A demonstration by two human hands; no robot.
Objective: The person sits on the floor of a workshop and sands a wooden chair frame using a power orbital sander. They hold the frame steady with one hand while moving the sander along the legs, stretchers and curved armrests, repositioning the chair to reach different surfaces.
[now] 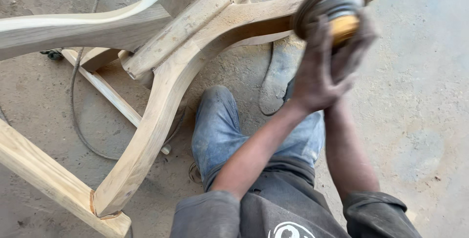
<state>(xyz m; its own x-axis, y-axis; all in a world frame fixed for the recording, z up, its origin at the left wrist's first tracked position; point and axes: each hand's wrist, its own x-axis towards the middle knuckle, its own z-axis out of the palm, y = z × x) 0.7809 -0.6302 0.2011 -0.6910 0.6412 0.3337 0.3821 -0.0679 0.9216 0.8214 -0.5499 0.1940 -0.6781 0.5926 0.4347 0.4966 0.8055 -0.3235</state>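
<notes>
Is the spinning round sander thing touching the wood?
Cannot tell. In the head view the sanding disc overlaps the curved wooden frame piece, but motion blur hides whether they meet. Both hands grip the tool.

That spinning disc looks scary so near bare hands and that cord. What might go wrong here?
Possible risks:
1. Both bare hands, left hand and right hand, grip the angle grinder right behind its disc; a slip might cut fingers.
2. The power cord trails on the floor under the curved wooden frame; it may snag or trip.
3. The disc could gouge the wood.
</notes>
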